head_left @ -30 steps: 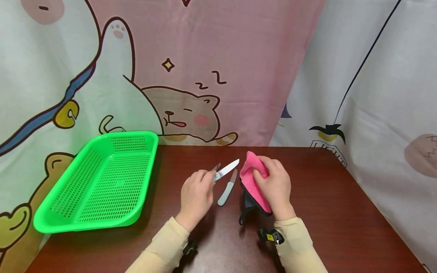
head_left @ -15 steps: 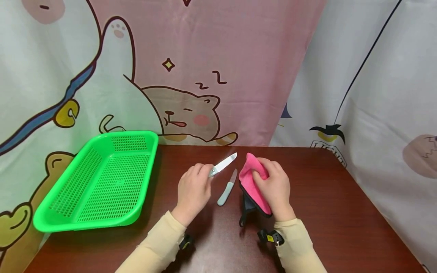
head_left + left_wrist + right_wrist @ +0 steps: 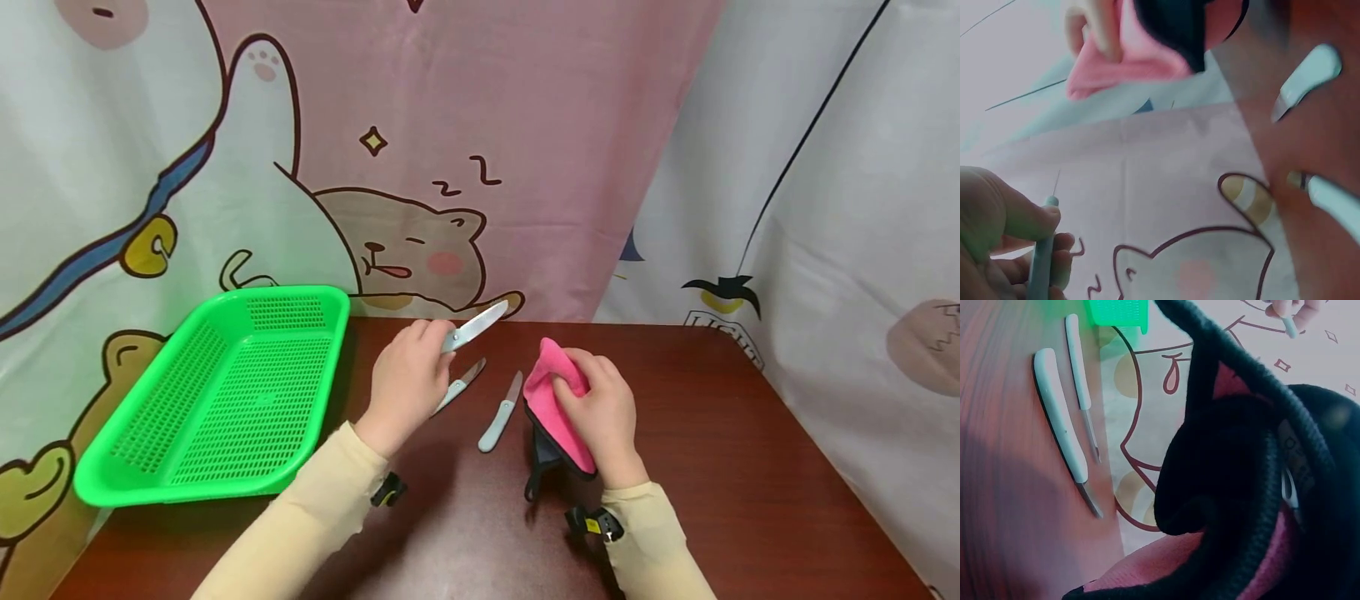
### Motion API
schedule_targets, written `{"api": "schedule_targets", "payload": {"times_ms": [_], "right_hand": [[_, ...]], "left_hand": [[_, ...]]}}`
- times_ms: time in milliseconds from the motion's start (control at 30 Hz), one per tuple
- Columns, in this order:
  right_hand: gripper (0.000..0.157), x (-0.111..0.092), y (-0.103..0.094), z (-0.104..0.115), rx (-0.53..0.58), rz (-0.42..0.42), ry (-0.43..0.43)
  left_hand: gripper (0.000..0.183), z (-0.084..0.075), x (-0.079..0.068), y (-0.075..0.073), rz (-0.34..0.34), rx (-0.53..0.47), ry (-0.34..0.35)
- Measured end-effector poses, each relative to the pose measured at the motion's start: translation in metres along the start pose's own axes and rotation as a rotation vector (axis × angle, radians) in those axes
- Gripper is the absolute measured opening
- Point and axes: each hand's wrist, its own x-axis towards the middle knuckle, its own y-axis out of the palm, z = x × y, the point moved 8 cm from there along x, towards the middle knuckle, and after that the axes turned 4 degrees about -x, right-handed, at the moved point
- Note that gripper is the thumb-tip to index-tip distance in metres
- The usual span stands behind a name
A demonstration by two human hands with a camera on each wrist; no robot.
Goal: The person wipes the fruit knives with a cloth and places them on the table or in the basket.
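My left hand (image 3: 408, 379) grips a paring knife (image 3: 476, 325) by its pale blue-green handle, raised over the table with the blade pointing up and to the right. In the left wrist view its handle (image 3: 1040, 262) lies between thumb and curled fingers. On the right, my right hand (image 3: 602, 410) pinches a cloth (image 3: 557, 408), pink on one face and black on the other, bunched and hanging down. Two more knives rest on the table: one (image 3: 495, 427) between the hands, the other (image 3: 459, 387) partly behind my left hand.
A green plastic basket (image 3: 303, 475) with perforated walls stands at the left of the brown table (image 3: 735, 475). Behind the table hangs a cartoon-printed curtain (image 3: 555, 167). Each wrist wears a black strap.
My left hand has lifted the knife up and to the left, away from the cloth. The second knife on the table now shows. My right hand has barely moved.
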Motion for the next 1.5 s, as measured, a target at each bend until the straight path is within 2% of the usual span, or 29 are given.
{"api": "schedule_targets", "payload": {"times_ms": [267,500,633,967,1200,1500], "right_hand": [[0.038,0.0,0.0,-0.002,-0.004,0.001,0.016],[0.038,0.001,-0.004,-0.006,-0.009,-0.01,0.031],[0.038,0.002,-0.005,-0.007,-0.011,-0.008,0.038],[0.039,0.002,-0.003,-0.009,-0.005,0.009,0.051],[0.039,0.002,-0.002,-0.008,0.002,0.006,0.036],[0.039,0.001,-0.004,-0.008,-0.003,0.0,0.033]], "left_hand": [[0.023,0.031,0.021,-0.027,0.094,-0.051,-0.154],[0.021,0.074,0.029,-0.056,0.109,-0.024,-0.256],[0.024,0.103,0.026,-0.074,0.104,0.015,-0.324],[0.027,0.184,-0.001,-0.094,0.154,0.094,-0.49],[0.033,0.233,-0.026,-0.093,0.224,0.12,-0.617],[0.035,0.282,-0.059,-0.086,0.342,0.152,-0.785]]}}
